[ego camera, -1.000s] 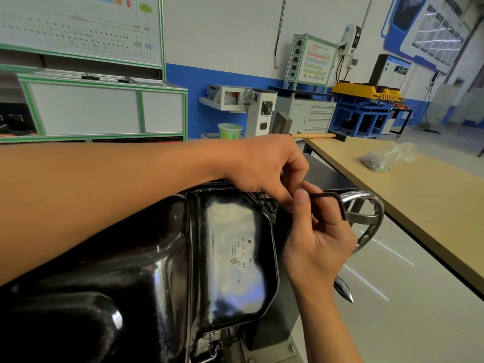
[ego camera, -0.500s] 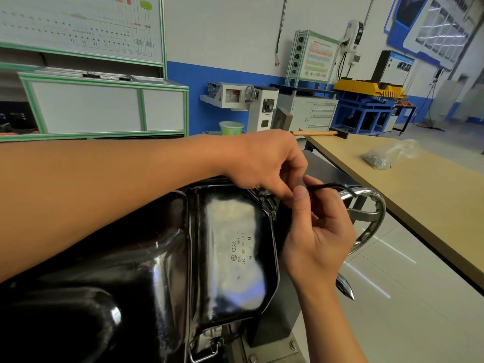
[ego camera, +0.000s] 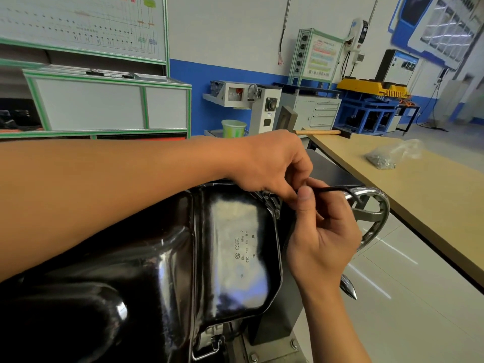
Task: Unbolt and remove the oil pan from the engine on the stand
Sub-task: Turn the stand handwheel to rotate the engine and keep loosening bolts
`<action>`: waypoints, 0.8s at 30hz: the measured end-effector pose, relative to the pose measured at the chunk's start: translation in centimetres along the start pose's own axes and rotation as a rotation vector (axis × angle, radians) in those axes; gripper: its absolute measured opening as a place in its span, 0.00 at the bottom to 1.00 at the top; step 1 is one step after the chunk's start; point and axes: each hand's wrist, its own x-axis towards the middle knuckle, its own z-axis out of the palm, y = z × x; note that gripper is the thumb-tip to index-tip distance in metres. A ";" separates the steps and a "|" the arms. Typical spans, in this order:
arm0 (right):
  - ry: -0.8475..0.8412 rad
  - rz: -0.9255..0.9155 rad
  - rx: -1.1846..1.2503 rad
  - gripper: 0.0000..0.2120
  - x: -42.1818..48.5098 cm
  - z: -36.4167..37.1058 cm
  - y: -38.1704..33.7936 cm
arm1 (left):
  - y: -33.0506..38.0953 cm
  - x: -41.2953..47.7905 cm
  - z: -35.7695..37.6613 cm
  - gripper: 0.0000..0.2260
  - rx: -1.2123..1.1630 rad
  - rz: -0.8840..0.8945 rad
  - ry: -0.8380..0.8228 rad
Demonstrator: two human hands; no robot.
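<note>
The glossy black oil pan [ego camera: 235, 252] sits on top of the engine on the stand, filling the lower left. At its far right rim my left hand [ego camera: 272, 163] reaches across from the left, its fingertips pinching the black hex key [ego camera: 337, 190] close to the bolt. My right hand [ego camera: 324, 237] comes up from below. Its thumb and fingers grip the same key, whose long arm sticks out to the right. The bolt itself is hidden under my fingers.
The stand's chrome handwheel [ego camera: 377, 218] sits just right of my hands. A wooden workbench [ego camera: 432, 195] on the right carries a plastic bag of hardware [ego camera: 387, 155] and a hammer [ego camera: 319, 132]. Cabinets and training panels line the back wall.
The key's long arm has swung upward from hanging bent downward to lying almost level. Both hands stayed at the pan's rim; the view shifted slightly.
</note>
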 end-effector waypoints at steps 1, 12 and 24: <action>0.015 -0.008 -0.015 0.04 0.1 -0.1 0.1 | 0.0 0.1 0.2 0.11 0.005 -0.003 0.001; -0.064 -0.001 -0.041 0.06 0.3 -0.5 -0.2 | -0.1 -0.3 0.1 0.02 -0.055 -0.002 0.004; -0.072 -0.037 -0.062 0.05 0.6 -0.8 -0.2 | -0.3 -0.6 -0.7 0.04 0.004 0.061 -0.139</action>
